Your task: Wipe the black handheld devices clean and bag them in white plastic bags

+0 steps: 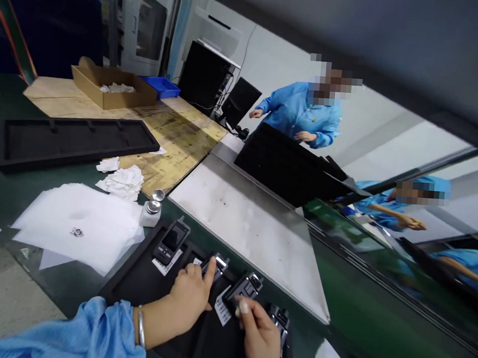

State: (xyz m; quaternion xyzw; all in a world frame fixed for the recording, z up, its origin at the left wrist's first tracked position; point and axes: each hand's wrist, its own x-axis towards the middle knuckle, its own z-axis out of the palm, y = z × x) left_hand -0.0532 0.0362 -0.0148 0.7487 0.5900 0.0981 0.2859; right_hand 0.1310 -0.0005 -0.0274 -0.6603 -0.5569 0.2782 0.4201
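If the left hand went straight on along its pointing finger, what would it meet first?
The left hand would likely meet the radio at its fingertip first, with the white board beyond; contact is hard to judge.

Can count four handheld devices [172,238] at or near the fingers [209,275]; two black trays [77,155], one beneath them, one farther left; beyond, one bottle [150,218], one cardboard box [128,99], one blue bin [169,93].

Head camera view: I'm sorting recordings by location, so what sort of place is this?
Probably an electronics workshop or factory line: handheld devices lie in a black tray, and blue-clad people are nearby.
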